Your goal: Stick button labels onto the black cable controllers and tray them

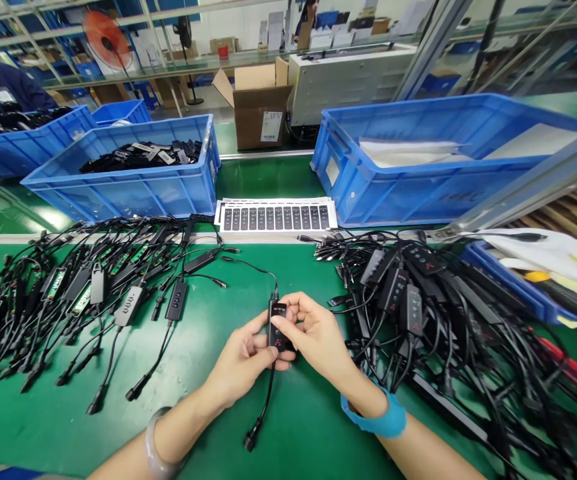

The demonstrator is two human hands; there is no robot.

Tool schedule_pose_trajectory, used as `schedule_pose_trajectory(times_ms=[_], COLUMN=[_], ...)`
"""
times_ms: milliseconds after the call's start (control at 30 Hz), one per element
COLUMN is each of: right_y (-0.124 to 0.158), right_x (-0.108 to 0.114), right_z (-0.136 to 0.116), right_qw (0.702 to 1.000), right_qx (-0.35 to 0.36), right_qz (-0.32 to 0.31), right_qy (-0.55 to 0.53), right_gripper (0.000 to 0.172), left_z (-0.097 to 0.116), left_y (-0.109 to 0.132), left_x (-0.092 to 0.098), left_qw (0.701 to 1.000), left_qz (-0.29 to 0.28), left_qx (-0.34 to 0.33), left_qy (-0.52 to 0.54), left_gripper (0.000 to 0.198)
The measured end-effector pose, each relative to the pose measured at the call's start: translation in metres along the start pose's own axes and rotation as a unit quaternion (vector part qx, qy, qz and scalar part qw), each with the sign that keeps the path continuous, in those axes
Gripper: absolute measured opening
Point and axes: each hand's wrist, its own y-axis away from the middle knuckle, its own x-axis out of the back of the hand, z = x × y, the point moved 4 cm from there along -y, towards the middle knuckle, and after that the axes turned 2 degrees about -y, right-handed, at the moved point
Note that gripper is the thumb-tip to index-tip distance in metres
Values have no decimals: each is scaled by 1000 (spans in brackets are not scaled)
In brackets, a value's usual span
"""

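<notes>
Near the middle of the green table, my left hand (248, 357) is closed around a black inline cable controller (271, 313), thumb on its lower edge and fingers behind it. A thin cable runs from its top, and a thicker cable with a round connector (251, 437) hangs toward me. Over its front lies a black face label (281, 309) with small coloured marks and red print, sitting slightly to the right of the body. My right hand (313, 333) is closed at that label, thumb pressed on its face and index finger curled at its upper right edge.
At left lies a spread of cabled controllers (128, 305), several with bare circuit boards. A heap of labelled controllers (411, 307) is at right. Behind are a label sheet (276, 228), a blue bin of black casings (133, 190), another blue bin (408, 193) and a cardboard box (253, 120).
</notes>
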Motion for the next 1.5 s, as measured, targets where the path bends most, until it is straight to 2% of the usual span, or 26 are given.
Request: schedule_pose_trajectory(times_ms=[400,533,600,800,1000,1067,1167,1233,1300,1367,1433,1500], right_y=[3,2,0,-6,-2,1,2,0,-1,-2,-1,0], right_x=[-1,-1,0,7,1,-4,-8,-8,-4,-1,1,1], right_z=[6,8,8,12,5,2,3,6,7,8,7,6], right_qw=[1000,999,999,996,987,981,980,986,993,996,996,996], right_qx=[-6,-25,-32,-82,-81,-88,-101,-94,-80,-76,-77,-65], right_qz=[17,25,23,-29,-133,-156,-138,-108,-72,-41,-34,-45], right_qy=[12,-15,-26,-17,-49,-74,-98,-83,-51,-33,-40,-45], right_gripper=[19,50,58,52,75,66,46,39,40,49,56,55], left_z=[0,-1,-3,-4,0,1,0,-1,-3,-4,-5,-5], left_y=[0,0,-1,-2,0,0,1,1,1,1,1,0], left_x=[-2,-1,1,1,-5,-6,-5,-6,-7,-8,-7,-6], left_qw=[1000,999,999,999,999,999,999,999,999,999,999,999], left_qz=[16,27,38,37,-10,-18,3,10,5,3,9,19], left_qx=[-13,-17,-16,-7,-5,-5,-5,-1,3,9,15,16], left_qy=[-13,-20,-24,-34,-38,-41,-44,-45,-37,-31,-29,-28], left_gripper=[78,77,77,72,46,41,38,39,40,42,46,51])
